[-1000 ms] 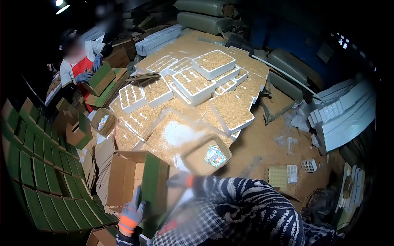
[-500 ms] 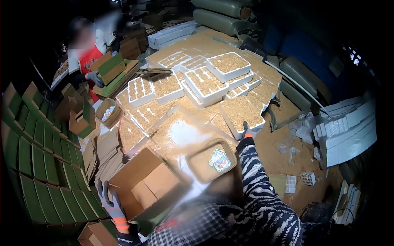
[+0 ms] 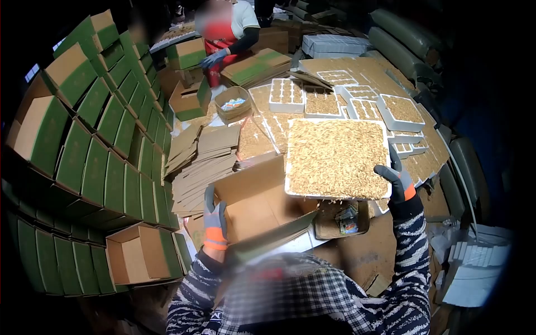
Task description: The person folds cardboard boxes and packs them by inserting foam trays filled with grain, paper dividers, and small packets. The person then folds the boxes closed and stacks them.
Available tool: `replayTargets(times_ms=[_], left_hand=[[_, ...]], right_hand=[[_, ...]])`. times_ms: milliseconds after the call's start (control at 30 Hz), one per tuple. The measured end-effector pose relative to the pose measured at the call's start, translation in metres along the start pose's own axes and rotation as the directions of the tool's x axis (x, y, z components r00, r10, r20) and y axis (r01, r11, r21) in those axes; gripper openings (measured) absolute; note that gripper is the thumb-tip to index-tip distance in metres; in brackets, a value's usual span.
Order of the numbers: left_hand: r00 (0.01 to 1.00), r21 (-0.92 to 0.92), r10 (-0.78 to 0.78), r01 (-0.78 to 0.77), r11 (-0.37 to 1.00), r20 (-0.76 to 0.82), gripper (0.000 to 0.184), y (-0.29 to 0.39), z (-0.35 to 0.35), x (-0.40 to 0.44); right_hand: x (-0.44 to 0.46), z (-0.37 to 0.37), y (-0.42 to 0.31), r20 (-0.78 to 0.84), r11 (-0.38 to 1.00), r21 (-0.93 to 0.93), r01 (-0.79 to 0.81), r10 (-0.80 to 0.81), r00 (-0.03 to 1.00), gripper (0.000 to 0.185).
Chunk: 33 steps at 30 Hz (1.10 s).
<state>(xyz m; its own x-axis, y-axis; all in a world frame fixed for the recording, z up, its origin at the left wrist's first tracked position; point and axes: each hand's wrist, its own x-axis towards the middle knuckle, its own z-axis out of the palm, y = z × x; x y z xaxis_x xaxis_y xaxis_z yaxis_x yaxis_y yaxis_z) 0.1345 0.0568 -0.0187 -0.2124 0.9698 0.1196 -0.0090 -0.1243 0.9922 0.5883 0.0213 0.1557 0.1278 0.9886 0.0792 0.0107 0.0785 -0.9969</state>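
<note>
An open cardboard box [image 3: 251, 187] stands in front of me, its inside bare brown. My left hand [image 3: 215, 220], in a grey glove with an orange cuff, is closed on the box's left wall, thumb and fingers on either side. My right hand [image 3: 399, 181], gloved alike, grips the right edge of a white foam tray [image 3: 336, 196] heaped with tan, husk-like grains. This tray is held up over the right part of the box, and a few grains hang off its near rim. Below it sits a shallow bin [image 3: 340, 231] holding small colourful packets.
Green cartons [image 3: 92, 153] are stacked high at left. Flattened cardboard pieces [image 3: 209, 159] lie beside the box. Husk-covered foam trays [image 3: 399, 111] crowd the table behind. A co-worker in a red apron [image 3: 220, 36] handles cartons at the back. White foam sheets [image 3: 477, 265] stand at right.
My right hand has lifted the husk-filled tray off the table and brought it left, over the box. My left hand has shifted along the box's left wall. The view has swung left.
</note>
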Motion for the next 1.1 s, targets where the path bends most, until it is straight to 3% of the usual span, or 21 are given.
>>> replayTargets(times_ms=[100,167,200,233,300,333,400,433,467,500,533,567,600,667,700,767,833,900,967,1033,1100], left_hand=[[0.999,0.053,0.035,-0.033,0.998,-0.036,0.060,-0.003,0.008,-0.004],[0.998,0.071,0.055,-0.053,0.996,-0.029,0.061,-0.003,0.015,-0.010],[0.998,0.071,0.062,-0.061,0.996,-0.019,0.061,-0.001,0.016,-0.015],[0.998,0.063,0.065,-0.064,0.996,-0.013,0.061,0.001,0.016,-0.018],[0.998,0.025,0.061,-0.061,0.998,-0.011,0.061,0.006,0.008,-0.022],[0.999,-0.020,0.045,-0.046,0.999,-0.023,0.062,0.010,-0.002,-0.021],[0.997,-0.119,-0.003,-0.006,0.993,-0.073,0.062,0.010,-0.035,-0.013],[0.995,-0.098,-0.007,-0.002,0.995,-0.095,0.063,0.002,-0.055,-0.007],[0.991,0.216,0.108,-0.087,0.972,-0.086,0.070,-0.023,-0.077,0.000],[0.977,0.508,0.210,-0.161,0.846,-0.039,0.077,-0.054,-0.095,0.003],[0.977,0.509,0.209,-0.163,0.845,-0.034,0.077,-0.066,-0.101,0.000],[0.991,0.818,0.132,-0.068,0.572,-0.010,0.082,-0.070,-0.103,-0.001],[0.998,0.982,0.056,0.011,0.190,-0.022,0.086,-0.074,-0.106,0.002],[0.997,0.989,0.016,-0.072,0.131,0.070,0.086,-0.076,-0.105,0.019],[0.988,0.986,-0.035,-0.147,0.078,0.150,0.085,-0.074,-0.104,0.027],[0.947,0.947,-0.071,-0.317,-0.056,0.312,0.078,-0.089,-0.115,0.050],[0.965,0.970,-0.097,-0.245,-0.004,0.243,0.074,-0.099,-0.127,0.070],[0.942,0.978,-0.278,-0.155,0.137,0.188,0.073,-0.103,-0.132,0.093],[0.916,0.978,-0.352,-0.150,0.148,0.194,0.070,-0.116,-0.155,0.125],[0.886,1.000,-0.464,0.018,0.009,-0.011,0.067,-0.097,-0.156,0.137],[0.928,0.987,-0.366,0.118,0.109,-0.070,0.054,-0.135,-0.181,0.155]], right_hand=[[0.029,0.060,-0.036,0.296,0.982,-0.187,-0.031,0.086,0.951,0.092],[0.049,0.093,-0.037,0.454,0.951,-0.276,-0.136,0.254,0.854,0.102],[0.057,0.112,-0.023,0.493,0.920,-0.390,0.025,0.185,0.850,0.100],[0.063,0.130,-0.018,0.512,0.887,-0.458,-0.056,0.315,0.799,0.101],[0.071,0.156,0.041,0.552,0.890,-0.448,0.082,0.203,0.809,0.100],[0.078,0.163,0.087,0.588,0.826,-0.470,0.311,0.031,0.808,0.100],[0.078,0.174,0.115,0.632,0.836,-0.394,0.382,-0.055,0.773,0.097],[0.079,0.170,0.118,0.633,0.836,-0.394,0.382,-0.055,0.772,0.097],[0.073,0.170,0.103,0.622,0.811,-0.511,0.286,0.120,0.774,0.096],[0.069,0.170,0.095,0.586,0.759,-0.623,0.189,0.293,0.755,0.095],[0.072,0.166,0.114,0.595,0.721,-0.647,0.248,0.274,0.756,0.096],[0.068,0.171,0.111,0.603,0.678,-0.669,0.304,0.256,0.756,0.098],[0.066,0.171,0.106,0.567,0.569,-0.761,0.310,0.355,0.743,0.096],[0.067,0.176,0.103,0.522,0.377,-0.849,0.371,0.486,0.701,0.090],[0.062,0.179,0.107,0.500,0.289,-0.866,0.408,0.474,0.725,0.084],[0.058,0.187,0.107,0.519,0.100,-0.819,0.565,0.551,0.654,0.061],[0.053,0.188,0.141,0.621,-0.035,-0.691,0.722,0.482,0.618,0.041],[0.048,0.202,0.128,0.634,0.002,-0.706,0.708,0.448,0.631,0.038],[0.040,0.206,0.105,0.628,0.001,-0.725,0.688,0.410,0.662,0.040],[0.030,0.188,0.073,0.682,0.316,-0.717,0.622,0.129,0.720,0.038],[0.027,0.153,0.061,0.621,0.567,-0.580,0.585,-0.157,0.768,0.048]])
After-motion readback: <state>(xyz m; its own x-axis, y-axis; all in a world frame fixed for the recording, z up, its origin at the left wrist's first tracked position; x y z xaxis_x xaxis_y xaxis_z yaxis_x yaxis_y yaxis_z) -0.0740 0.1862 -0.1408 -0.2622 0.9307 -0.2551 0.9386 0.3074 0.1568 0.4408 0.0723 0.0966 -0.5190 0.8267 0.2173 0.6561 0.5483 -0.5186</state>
